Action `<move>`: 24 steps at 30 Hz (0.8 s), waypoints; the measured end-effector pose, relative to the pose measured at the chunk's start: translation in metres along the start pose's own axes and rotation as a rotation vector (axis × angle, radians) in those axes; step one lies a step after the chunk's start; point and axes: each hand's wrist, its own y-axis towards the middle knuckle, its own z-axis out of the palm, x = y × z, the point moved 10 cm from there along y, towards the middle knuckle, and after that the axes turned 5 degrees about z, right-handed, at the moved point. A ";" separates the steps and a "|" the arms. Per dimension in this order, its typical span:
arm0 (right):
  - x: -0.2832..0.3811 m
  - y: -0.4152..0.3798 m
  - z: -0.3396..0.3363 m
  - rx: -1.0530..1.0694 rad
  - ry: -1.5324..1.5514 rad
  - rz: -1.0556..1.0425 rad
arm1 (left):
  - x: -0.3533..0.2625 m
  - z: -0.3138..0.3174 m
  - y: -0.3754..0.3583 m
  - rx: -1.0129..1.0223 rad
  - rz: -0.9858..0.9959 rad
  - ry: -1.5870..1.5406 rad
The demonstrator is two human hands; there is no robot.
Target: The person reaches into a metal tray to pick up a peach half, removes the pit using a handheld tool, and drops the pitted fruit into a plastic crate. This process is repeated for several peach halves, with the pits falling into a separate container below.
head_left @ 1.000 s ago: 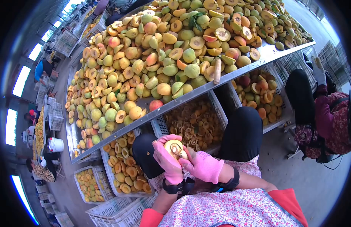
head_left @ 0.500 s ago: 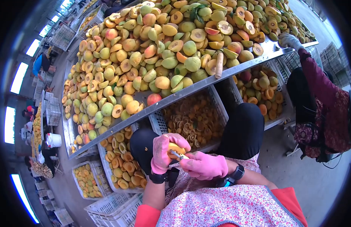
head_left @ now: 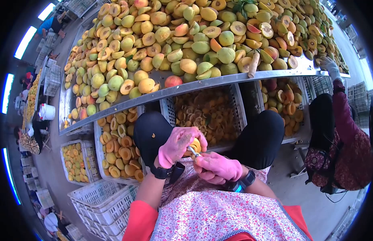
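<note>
My left hand (head_left: pixel 178 146), in a pink glove, is closed around a yellow peach half (head_left: pixel 196 146) above my lap. My right hand (head_left: pixel 218 166), also pink-gloved, grips a small pitting tool with a metal end (head_left: pixel 191 150). The metal end meets the cut side of the peach; its tip is hidden there. In front of my hands, the metal table (head_left: pixel 162 95) carries a big heap of halved peaches (head_left: pixel 154 38). A wooden handle (head_left: pixel 254 64) lies at the table's front edge, its other end hidden among the fruit.
Under the table, a crate (head_left: pixel 167 114) holds peach scraps, and another crate (head_left: pixel 99 146) holds hollowed halves. White stacked crates (head_left: pixel 102 201) stand at lower left. A co-worker's gloved hand (head_left: pixel 330 66) reaches to the table at right. My knees flank the scrap crate.
My view has turned, so the table edge appears more level. The peach has tilted in my left hand, with the tool still at it. The co-worker's hand remains at the heap.
</note>
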 end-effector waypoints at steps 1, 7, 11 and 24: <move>0.001 -0.002 0.001 0.037 0.037 -0.028 | 0.003 -0.001 -0.001 -0.021 0.009 -0.013; -0.012 0.002 -0.007 -0.144 -0.004 0.024 | 0.012 -0.014 -0.010 -0.322 0.068 -0.084; -0.010 0.001 -0.002 -0.090 -0.006 0.027 | 0.010 -0.004 -0.013 -0.163 0.160 -0.103; 0.026 -0.036 -0.021 0.294 0.480 -0.620 | 0.030 -0.020 -0.005 -0.379 -0.085 -0.323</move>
